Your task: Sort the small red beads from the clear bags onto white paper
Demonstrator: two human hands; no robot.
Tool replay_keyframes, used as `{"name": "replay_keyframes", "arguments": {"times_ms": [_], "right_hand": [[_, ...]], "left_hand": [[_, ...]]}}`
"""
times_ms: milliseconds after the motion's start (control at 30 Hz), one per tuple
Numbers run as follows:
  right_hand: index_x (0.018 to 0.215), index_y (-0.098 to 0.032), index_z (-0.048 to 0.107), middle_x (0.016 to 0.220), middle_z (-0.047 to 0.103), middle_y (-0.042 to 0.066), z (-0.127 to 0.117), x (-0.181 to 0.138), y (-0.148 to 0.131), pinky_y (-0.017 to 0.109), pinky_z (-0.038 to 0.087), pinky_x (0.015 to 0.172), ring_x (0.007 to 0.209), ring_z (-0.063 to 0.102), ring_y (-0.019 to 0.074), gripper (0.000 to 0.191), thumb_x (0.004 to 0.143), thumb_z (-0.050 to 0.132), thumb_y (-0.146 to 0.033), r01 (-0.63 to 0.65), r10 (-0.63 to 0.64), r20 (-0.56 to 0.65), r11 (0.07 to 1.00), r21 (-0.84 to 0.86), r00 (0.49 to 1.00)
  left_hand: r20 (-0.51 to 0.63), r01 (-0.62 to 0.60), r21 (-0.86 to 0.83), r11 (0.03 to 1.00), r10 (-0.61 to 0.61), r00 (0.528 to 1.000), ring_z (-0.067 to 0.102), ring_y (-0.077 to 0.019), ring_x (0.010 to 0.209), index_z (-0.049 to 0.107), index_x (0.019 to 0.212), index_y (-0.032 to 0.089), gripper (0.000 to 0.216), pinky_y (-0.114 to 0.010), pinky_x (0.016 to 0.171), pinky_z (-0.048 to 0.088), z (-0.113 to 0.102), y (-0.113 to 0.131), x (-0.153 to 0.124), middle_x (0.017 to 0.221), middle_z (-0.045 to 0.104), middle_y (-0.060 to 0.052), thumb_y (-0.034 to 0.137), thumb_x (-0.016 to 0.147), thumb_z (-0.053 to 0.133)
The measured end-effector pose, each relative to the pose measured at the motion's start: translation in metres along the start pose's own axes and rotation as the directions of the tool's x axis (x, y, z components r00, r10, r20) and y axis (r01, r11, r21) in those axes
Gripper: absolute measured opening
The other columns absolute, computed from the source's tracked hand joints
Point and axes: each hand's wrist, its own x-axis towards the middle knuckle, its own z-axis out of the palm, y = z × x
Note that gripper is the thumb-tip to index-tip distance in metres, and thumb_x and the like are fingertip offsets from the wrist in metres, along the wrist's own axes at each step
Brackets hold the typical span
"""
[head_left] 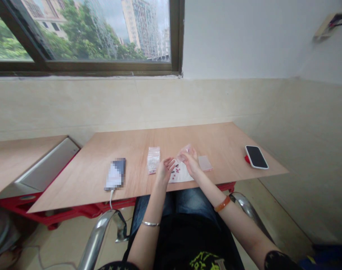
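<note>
My right hand [191, 163] has its fingers closed on a small clear plastic bag [185, 150], held above a white sheet [185, 175]. Beside it on the left, my left hand [165, 168] hovers over the sheet's left edge, its fingers loosely curled and apart, with nothing visible in them. Small red pieces [176, 170] and a few dark ones lie scattered on the sheet, partly hidden by my hands. To the left is a stack of clear plastic bags [153, 159]. A flat, pale pinkish packet [205, 163] lies right of the sheet.
A phone [257, 157] rests on a red object at the table's right. At the left, a blurred-out device [116, 174] has a white cable [111, 198] running over the front edge. Metal chair armrests [99, 236] flank me, and a tiled wall [159, 105] stands behind the table.
</note>
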Motion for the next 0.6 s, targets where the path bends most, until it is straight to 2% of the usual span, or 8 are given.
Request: {"name": "replay_keyframes", "arguments": {"times_ms": [100, 167, 233, 400, 600], "right_hand": [[0.134, -0.027, 0.027, 0.112, 0.062, 0.004, 0.000, -0.004, 0.008, 0.033, 0.051, 0.089, 0.096, 0.064, 0.0169, 0.090, 0.060, 0.077, -0.022, 0.103, -0.099, 0.057, 0.991, -0.089, 0.994], [0.138, -0.026, 0.024, 0.118, 0.060, 0.008, 0.000, -0.006, 0.014, 0.036, 0.049, 0.093, 0.102, 0.062, 0.0193, 0.093, 0.061, 0.077, -0.026, 0.179, -0.165, 0.107, 0.974, -0.141, 0.980], [0.142, -0.024, 0.022, 0.117, 0.059, 0.009, 0.000, -0.007, 0.018, 0.037, 0.048, 0.094, 0.105, 0.061, 0.0210, 0.096, 0.062, 0.076, -0.029, 0.255, -0.228, 0.156, 0.949, -0.184, 0.961], [0.145, -0.025, 0.020, 0.107, 0.058, 0.006, 0.001, -0.013, 0.019, 0.034, 0.048, 0.092, 0.100, 0.059, 0.0190, 0.100, 0.063, 0.077, -0.026, 0.365, -0.315, 0.218, 0.896, -0.253, 0.924], [0.145, -0.029, 0.021, 0.121, 0.052, 0.008, 0.007, -0.028, 0.014, 0.036, 0.042, 0.102, 0.114, 0.052, 0.0194, 0.098, 0.064, 0.076, -0.020, 0.373, -0.317, 0.218, 0.876, -0.305, 0.923]], "left_hand": [[0.087, 0.194, -0.074, 0.978, -0.188, 0.978, 0.067, -0.0208, 0.082, 0.059, 0.084, 0.011, 0.021, -0.034, 0.077, 0.055, 0.000, -0.007, 0.002, 0.090, 0.066, -0.016, 0.014, 0.085, 0.038], [0.147, 0.320, -0.163, 0.933, -0.297, 0.943, 0.068, -0.0215, 0.082, 0.058, 0.093, 0.009, 0.025, -0.034, 0.075, 0.056, 0.001, -0.012, 0.003, 0.090, 0.066, -0.017, 0.014, 0.087, 0.035], [0.187, 0.390, -0.233, 0.891, -0.353, 0.917, 0.069, -0.0208, 0.080, 0.057, 0.099, 0.009, 0.027, -0.032, 0.074, 0.056, 0.002, -0.016, 0.004, 0.088, 0.066, -0.016, 0.014, 0.087, 0.033], [0.220, 0.396, -0.272, 0.877, -0.344, 0.913, 0.070, -0.0211, 0.083, 0.055, 0.113, 0.009, 0.034, -0.034, 0.079, 0.056, 0.004, -0.017, 0.006, 0.093, 0.068, -0.015, 0.011, 0.086, 0.033], [0.246, 0.384, -0.286, 0.878, -0.320, 0.915, 0.070, -0.0217, 0.092, 0.052, 0.123, 0.007, 0.042, -0.034, 0.085, 0.056, 0.007, -0.016, 0.006, 0.100, 0.069, -0.016, 0.008, 0.084, 0.034]]}}
